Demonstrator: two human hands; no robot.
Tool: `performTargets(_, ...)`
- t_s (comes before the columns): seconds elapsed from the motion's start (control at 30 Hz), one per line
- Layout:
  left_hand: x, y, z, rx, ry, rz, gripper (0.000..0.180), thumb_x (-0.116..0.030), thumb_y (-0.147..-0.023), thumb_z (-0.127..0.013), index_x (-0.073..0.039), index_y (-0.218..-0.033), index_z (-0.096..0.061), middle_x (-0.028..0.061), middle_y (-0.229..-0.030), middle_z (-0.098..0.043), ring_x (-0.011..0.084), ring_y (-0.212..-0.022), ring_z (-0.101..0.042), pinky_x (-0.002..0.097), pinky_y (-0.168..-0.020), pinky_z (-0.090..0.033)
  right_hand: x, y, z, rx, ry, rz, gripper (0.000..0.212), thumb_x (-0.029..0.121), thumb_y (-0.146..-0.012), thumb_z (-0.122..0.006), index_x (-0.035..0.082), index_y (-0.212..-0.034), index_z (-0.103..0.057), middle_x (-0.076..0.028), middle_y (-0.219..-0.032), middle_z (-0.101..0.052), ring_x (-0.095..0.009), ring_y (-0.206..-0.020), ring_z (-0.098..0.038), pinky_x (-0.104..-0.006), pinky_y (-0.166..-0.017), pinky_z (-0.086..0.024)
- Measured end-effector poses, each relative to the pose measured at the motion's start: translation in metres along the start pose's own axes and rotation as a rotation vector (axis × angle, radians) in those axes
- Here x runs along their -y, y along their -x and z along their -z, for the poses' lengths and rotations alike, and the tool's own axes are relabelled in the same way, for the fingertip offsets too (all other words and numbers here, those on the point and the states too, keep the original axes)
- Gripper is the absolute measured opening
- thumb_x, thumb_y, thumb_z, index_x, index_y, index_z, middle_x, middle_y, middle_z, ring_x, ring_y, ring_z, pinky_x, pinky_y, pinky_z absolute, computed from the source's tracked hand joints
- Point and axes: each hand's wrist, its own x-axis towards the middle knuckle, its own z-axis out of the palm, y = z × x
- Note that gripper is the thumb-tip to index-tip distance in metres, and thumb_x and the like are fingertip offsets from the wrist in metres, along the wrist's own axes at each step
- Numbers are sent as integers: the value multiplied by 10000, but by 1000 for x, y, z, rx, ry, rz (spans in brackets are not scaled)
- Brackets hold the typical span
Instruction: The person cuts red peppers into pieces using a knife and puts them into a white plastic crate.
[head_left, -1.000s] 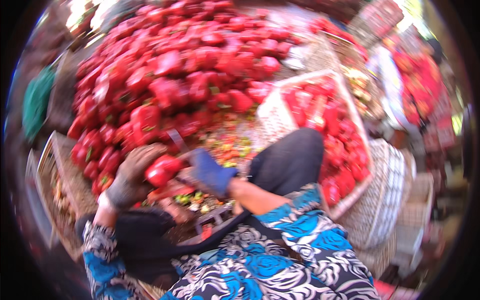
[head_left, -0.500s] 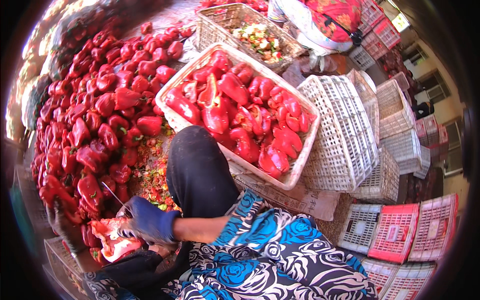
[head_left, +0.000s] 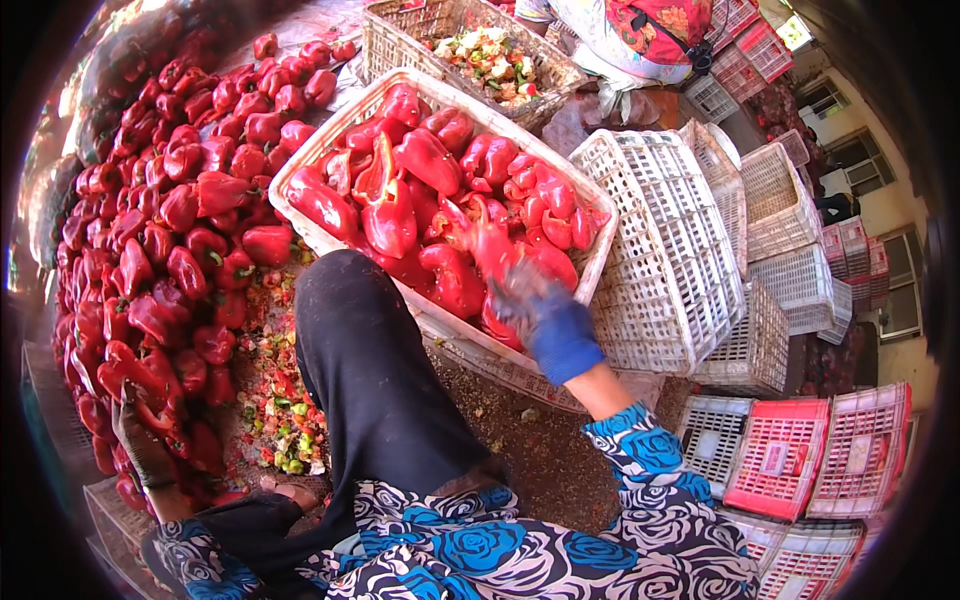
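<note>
Two gloved hands (head_left: 545,315), one full pepper crate (head_left: 300,180), three red crates (head_left: 785,455)

The person's right hand (head_left: 545,318) wears a blue glove with a grey, worn palm side and is stretched forward, well away from the body. It is motion-blurred, so the fingers (head_left: 512,285) cannot be told apart; they look spread rather than clenched. Behind the grip, the bare wrist shows between glove cuff and a sleeve with a blue rose print; the forearm slants down and to the right toward the elbow. The left hand (head_left: 140,440) wears a grey glove and is far out to the left, low, fingers pointing up and partly curled. Its patterned sleeve starts just below the cuff.
</note>
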Motion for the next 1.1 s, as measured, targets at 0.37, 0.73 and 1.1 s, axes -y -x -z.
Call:
performTargets(0.37,-45,4,-61,45,82,-69,273,-227,-961,-525,-50,-1167,-558,-1,-1041,-556,108,-929,-544,262,-814,-457,14,-28,-13,291,-30,113,315,132,-905,-520,107,-1205,-612,-107,-1159,-647,-314,-979,-648,-406,-763,-546)
performTargets(0.73,-176,65,-257,559,441,162,467,-114,-905,-575,-23,-1338,-427,83,-1132,-611,111,-867,-593,257,-802,-487,161,-26,76,81,-1692,-340,425,200,-908,-607,-8,-1261,-497,-46,-818,-637,-75,-539,-540,-221,-457,-416)
performTargets(1.1,-178,68,-250,623,262,-72,621,-305,-844,-687,9,-1334,-471,115,-1343,-517,194,-1227,-494,333,-1006,-390,90,-32,27,-176,-1487,-488,269,79,-869,-608,-22,-1118,-614,-52,-785,-662,-103,-571,-595,-213,-450,-432)
